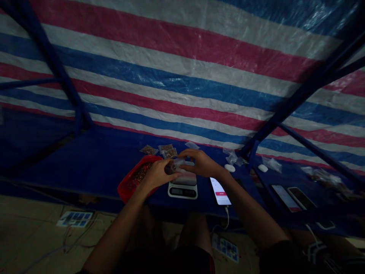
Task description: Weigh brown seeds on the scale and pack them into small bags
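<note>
A small clear plastic bag (178, 163) is held above a white digital scale (182, 191). My left hand (156, 175) grips the bag's left side, fingers closed, with some dark contents near the fingertips. My right hand (199, 163) pinches the bag from the right, thumb and fingers curled around it. Under my left hand stands a red plastic basket (123, 190) with small brown seed-like pieces (142, 172) in it. Just behind the hands lie filled clear bags of brown pieces (169, 151), and another such bag (148, 149) to their left.
A lit phone (219, 192) on a charging cable lies right of the scale. Further right are a white oval case (229, 168), loose clear bags (232, 156) and two more phones (286, 198). Blue metal frame bars (264, 129) and a striped tarp (171, 95) bound the blue table (94, 163).
</note>
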`<state>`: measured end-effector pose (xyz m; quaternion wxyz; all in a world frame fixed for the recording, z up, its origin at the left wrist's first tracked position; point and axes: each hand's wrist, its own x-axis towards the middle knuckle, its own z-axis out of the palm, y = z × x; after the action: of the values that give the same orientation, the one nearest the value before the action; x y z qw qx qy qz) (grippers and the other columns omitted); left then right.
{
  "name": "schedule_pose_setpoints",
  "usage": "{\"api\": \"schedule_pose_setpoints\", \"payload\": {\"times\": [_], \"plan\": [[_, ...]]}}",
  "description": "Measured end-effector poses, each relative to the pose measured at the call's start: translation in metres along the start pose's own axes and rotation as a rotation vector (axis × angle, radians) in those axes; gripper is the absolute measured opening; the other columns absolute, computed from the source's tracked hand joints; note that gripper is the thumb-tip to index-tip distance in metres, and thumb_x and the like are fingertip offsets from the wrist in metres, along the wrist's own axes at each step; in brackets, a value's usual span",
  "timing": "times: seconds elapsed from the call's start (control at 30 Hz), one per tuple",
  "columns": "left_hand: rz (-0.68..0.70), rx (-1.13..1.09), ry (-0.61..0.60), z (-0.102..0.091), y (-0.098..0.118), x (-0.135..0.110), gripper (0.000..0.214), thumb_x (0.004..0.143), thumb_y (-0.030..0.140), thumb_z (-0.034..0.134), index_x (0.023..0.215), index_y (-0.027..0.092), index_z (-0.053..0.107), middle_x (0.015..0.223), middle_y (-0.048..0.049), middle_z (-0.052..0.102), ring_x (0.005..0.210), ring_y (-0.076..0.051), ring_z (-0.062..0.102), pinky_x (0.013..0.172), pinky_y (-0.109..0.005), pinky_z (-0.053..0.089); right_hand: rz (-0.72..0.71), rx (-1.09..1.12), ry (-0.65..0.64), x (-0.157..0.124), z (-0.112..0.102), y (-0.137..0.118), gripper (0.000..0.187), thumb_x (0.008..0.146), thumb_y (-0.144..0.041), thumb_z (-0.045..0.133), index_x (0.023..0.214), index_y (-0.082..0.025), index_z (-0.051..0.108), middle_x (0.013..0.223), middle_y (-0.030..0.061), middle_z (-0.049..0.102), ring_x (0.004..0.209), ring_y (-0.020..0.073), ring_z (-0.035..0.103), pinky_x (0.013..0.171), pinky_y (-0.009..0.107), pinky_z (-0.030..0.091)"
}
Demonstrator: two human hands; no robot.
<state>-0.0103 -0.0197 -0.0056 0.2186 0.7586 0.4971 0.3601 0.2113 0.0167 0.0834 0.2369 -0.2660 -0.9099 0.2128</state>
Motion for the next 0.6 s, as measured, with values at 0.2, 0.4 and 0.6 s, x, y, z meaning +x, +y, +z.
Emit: {"api": "schedule_pose_setpoints", "payload": {"times": [0.2,0.4,0.6], "plan": [[-0.022,0.021,0.055,-0.024,-0.005,0.010,0.042,0.089,0.049,0.069,0.120,0.020,0.068,0.111,-0.0077,0.078,0.100,-0.026,0.073,0.088,-0.036,0.055,0.105,0.048,0.120,-0.017,0.003,0.016,0.054,0.085,-0.022,0.071,0.138,-0.020,0.061,0.115,0.0096,0.071,0.097,0.0212,0.068,0.085,0.037,0.057],[-0.034,0.175,0.015,-0.042,-0.009,0.050,0.041,0.092,0.055,0.064,0.116,0.022,0.070,0.111,-0.0077,0.079,0.099,-0.025,0.074,0.085,-0.033,0.054,0.213,0.027,0.143,-0.044,0.044,0.056,0.034,0.084,-0.024,0.071,0.117,-0.017,0.066,0.118,0.0105,0.071,0.111,0.0261,0.066,0.101,0.045,0.050],[-0.167,0.374,-0.069,-0.014,-0.027,0.064,0.045,0.090,0.057,0.064,0.116,0.021,0.072,0.115,-0.0102,0.078,0.103,-0.027,0.072,0.086,-0.031,0.051,0.350,-0.082,0.174,-0.056,0.072,0.065,0.059,0.081,-0.030,0.078,0.135,-0.017,0.060,0.118,0.0102,0.073,0.117,0.0299,0.063,0.103,0.048,0.047]]}}
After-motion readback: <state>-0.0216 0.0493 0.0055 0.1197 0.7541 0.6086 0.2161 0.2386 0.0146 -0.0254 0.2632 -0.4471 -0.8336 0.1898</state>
